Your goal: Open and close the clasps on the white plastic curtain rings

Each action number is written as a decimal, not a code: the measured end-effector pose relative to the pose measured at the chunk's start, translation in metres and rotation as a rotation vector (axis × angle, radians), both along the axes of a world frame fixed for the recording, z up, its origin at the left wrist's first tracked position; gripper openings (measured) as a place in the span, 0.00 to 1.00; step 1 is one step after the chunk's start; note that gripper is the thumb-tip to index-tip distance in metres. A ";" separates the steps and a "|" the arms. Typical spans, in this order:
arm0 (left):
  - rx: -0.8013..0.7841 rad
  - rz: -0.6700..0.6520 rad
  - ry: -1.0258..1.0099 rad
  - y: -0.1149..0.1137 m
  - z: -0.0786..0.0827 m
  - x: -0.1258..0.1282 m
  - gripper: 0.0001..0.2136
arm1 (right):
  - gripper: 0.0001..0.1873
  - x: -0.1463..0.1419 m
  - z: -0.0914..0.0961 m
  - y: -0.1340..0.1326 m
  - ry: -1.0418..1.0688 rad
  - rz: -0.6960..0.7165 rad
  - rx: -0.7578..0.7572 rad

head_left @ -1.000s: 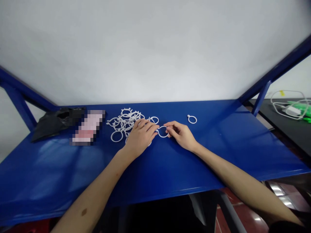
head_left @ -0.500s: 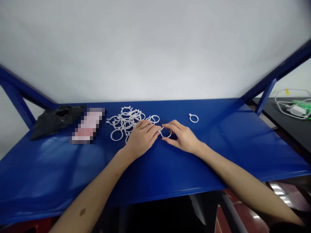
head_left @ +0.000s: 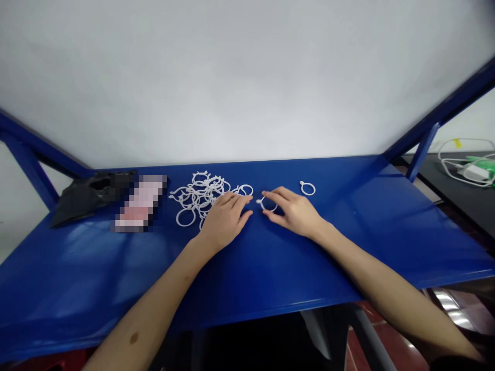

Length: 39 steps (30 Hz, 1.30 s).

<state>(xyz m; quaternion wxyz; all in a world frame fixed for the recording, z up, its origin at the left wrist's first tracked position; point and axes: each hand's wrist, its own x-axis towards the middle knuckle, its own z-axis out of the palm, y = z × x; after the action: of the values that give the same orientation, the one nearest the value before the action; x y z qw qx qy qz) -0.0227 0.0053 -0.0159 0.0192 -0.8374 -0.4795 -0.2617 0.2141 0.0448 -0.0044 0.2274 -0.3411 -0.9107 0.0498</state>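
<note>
A heap of white plastic rings [head_left: 201, 198] lies on the blue table [head_left: 348, 237]. My left hand [head_left: 224, 219] rests flat at the heap's right edge, fingers stretched out, holding nothing. My right hand [head_left: 296, 211] pinches a single white ring [head_left: 267, 205] between thumb and fingers, just right of the left hand. Another lone white ring [head_left: 307, 188] lies further right, beyond my right hand.
A black bag [head_left: 91, 193] and a blurred pinkish object [head_left: 139, 203] lie at the back left. Blue frame struts [head_left: 423, 149] rise at both sides. A black surface at the far right holds a white cable and charger [head_left: 466, 167].
Both hands held the ring together a second ago. My left hand has let go and lies flat; my right hand has carried the ring a little to the right.
</note>
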 end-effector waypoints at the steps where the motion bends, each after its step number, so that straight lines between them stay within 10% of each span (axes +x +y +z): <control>1: -0.003 0.040 0.011 0.001 -0.002 -0.001 0.12 | 0.23 0.005 0.001 0.005 -0.031 -0.097 0.041; 6: 0.015 0.151 0.070 0.005 -0.008 -0.004 0.11 | 0.22 0.038 0.000 0.031 -0.168 -0.562 0.148; 10: 0.016 0.184 0.079 0.004 -0.010 -0.004 0.09 | 0.20 0.051 -0.006 0.041 -0.245 -0.654 0.039; 27: -0.025 0.166 0.086 0.002 -0.011 0.001 0.08 | 0.22 -0.006 -0.010 0.001 -0.103 -0.001 0.035; 39: -0.033 0.186 0.105 0.000 -0.008 0.000 0.08 | 0.06 -0.011 -0.015 0.001 0.080 0.015 -0.113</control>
<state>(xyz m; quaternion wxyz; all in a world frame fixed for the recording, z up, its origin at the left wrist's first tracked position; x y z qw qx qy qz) -0.0230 0.0049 -0.0238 0.0548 -0.8021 -0.5577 -0.2065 0.2036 0.0455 -0.0197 0.2436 -0.3443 -0.8992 0.1163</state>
